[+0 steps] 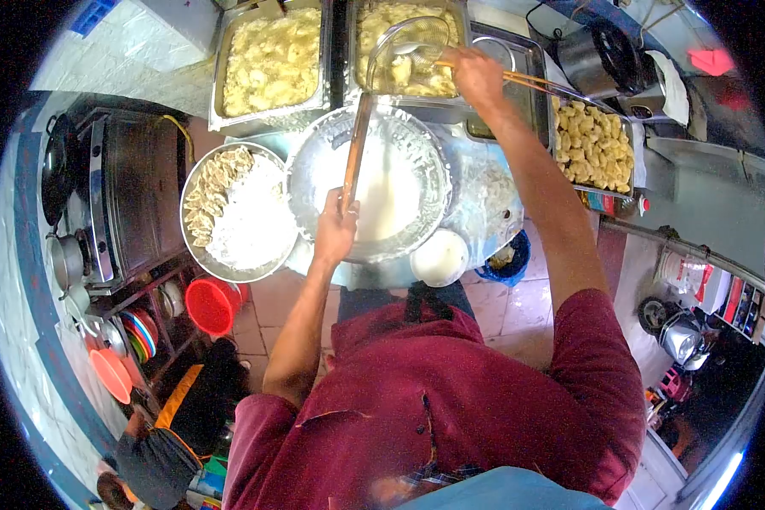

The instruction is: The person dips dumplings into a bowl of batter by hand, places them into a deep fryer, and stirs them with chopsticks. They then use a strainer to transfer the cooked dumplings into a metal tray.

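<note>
My left hand (337, 228) is wrapped round the wooden handle of a wire strainer (354, 149), which crosses above a large metal bowl (444, 204) of pale batter. The strainer's round mesh head is over the right fryer (430, 99), where pale battered pieces lie in bubbling oil. In my right hand (478, 81) are long cooking chopsticks (525, 81), their tips at the strainer, near a battered piece (402, 66). A second fryer (272, 121), also full of frying pieces, stands to the left.
A round metal pan (238, 277) holds white flour and coated pieces at left. Fried golden pieces (595, 140) fill a tray at right. A white tub (439, 259) stands near my body, beside a blue-lined bin (517, 265). Another person (157, 463) is at lower left, near a red bucket (212, 306).
</note>
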`<state>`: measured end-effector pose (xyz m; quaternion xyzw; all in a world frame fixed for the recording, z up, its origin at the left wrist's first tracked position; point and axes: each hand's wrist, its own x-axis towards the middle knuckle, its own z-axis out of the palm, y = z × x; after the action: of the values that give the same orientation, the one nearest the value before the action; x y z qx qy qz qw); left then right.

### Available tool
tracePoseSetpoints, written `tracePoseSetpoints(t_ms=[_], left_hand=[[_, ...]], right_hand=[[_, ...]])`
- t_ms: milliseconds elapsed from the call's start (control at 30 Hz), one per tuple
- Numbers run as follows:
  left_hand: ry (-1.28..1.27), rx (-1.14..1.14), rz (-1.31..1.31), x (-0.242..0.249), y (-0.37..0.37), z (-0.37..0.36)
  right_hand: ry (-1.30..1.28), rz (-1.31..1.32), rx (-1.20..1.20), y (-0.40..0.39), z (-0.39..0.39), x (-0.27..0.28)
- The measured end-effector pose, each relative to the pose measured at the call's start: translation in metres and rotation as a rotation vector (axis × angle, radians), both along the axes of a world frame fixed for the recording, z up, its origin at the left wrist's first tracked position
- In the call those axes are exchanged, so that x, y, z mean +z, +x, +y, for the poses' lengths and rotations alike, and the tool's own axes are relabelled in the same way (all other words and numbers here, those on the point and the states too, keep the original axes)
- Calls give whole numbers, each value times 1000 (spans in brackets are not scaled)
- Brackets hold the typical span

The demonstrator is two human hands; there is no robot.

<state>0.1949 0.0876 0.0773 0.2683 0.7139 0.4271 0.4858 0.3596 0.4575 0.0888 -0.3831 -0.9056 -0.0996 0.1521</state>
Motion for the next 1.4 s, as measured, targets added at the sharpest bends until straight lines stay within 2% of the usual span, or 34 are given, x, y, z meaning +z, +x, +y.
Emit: tracePoseSetpoints(t_ms=[67,167,367,467,567,667,733,800,867,967,1033,1100,1133,1267,1400], left_hand=[[15,-1,20,-2,-1,-2],[17,-3,61,-6,-2,-3],[-13,-1,97,-3,-2,-6],[9,-9,107,-7,-2,-5],[37,-10,90,-10,-1,-9],[31,-10,79,-13,0,-7],[12,-22,93,-6,-2,-6],[22,-30,233,2,-4,-6],[67,-10,320,15,-4,-5],[78,5,338,19,-15,-5],[15,-34,439,34,-21,-2],[4,-58,459,41,-27,0],[144,-70,593,27,-33,-3],[108,-154,645,35,-42,-5],[95,-190,720,36,-45,-8]], right_hand=[[-40,-96,-19,-1,-1,-4],[55,76,79,0,-11,1],[32,-12,7,-2,-16,6],[101,71,97,1,-13,7],[-28,52,8,2,-12,7],[64,83,48,9,-23,14],[-25,169,19,17,-27,19],[-29,228,-13,26,-36,23],[56,256,-45,37,-53,26],[-155,333,-33,52,-94,9],[-297,216,-15,53,-143,17],[-379,50,-67,62,-181,-26],[-399,43,-36,64,-201,-37],[-482,50,88,67,-257,-65],[-528,-24,95,68,-284,-73]])
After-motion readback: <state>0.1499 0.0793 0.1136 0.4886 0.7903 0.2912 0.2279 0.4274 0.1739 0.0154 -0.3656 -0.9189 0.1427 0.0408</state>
